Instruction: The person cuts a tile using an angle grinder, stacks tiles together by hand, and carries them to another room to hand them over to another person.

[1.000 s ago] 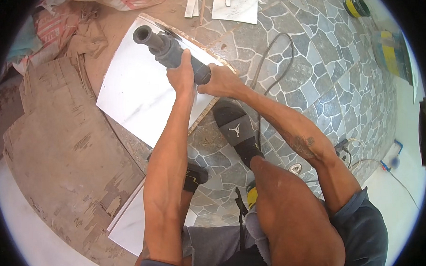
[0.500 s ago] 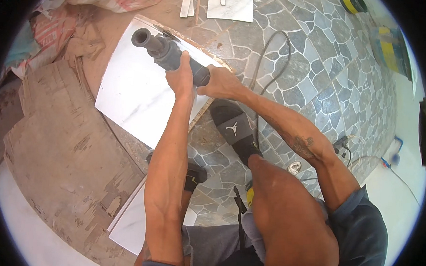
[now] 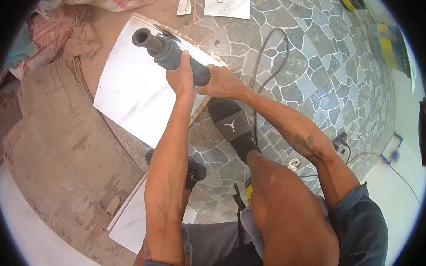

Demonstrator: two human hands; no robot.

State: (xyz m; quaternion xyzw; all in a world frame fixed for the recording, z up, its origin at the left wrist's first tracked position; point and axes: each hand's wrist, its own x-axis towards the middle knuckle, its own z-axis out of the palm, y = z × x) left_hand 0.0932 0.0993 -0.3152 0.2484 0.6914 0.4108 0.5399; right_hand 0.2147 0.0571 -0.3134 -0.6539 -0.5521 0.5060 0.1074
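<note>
Patterned Floor [image 3: 322, 49] Carrying Tiles and a Board

The floor is showing grey, stone-shaped pieces with pale outlines. A broad white tile [image 3: 131, 84] is lying toward the upper middle, and a brown, flaking board [image 3: 59, 152] is covering the left side. A smaller white piece [image 3: 229, 6] is resting at the top. A dark cable [image 3: 288, 45] is looping over the stones; a yellow-banded bucket [image 3: 351, 0] is sitting upper right.

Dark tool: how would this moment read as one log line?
left hand: gripping dark tool | right hand: gripping its near end | dark tool: over white tile
</note>
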